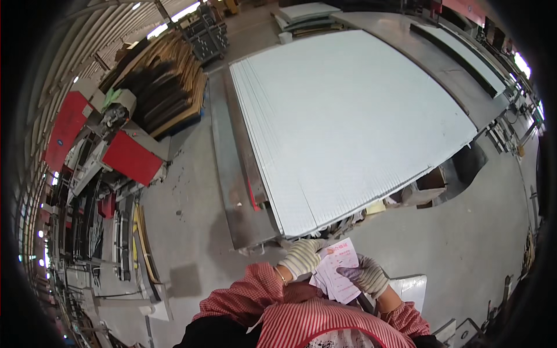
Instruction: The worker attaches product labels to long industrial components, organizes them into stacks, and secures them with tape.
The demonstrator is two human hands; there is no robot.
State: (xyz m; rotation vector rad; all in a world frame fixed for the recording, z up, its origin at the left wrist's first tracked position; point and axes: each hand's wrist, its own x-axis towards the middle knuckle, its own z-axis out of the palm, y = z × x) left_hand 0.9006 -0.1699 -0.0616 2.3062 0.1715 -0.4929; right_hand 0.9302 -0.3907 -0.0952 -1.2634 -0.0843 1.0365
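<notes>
Close to my body I hold a fanned bunch of small white paper slips (341, 262) with red print. My left hand (300, 257), in a striped knit work glove, has its fingers closed on the upper left edge of the slips. From the other side my right hand (368, 276), gloved the same way with dark fingertips, grips the bunch with the thumb across its front. Just beyond my hands lies a large stack of pale white sheets (354, 127) on a metal table, its near edge close to my gloves.
Brown cardboard-like sheets (168, 81) lean in a pile at the far left. A red and grey machine (133, 158) stands on the left. Beneath the stack's near edge sits an open cardboard box (428, 187). Another metal table (406, 35) extends behind the stack.
</notes>
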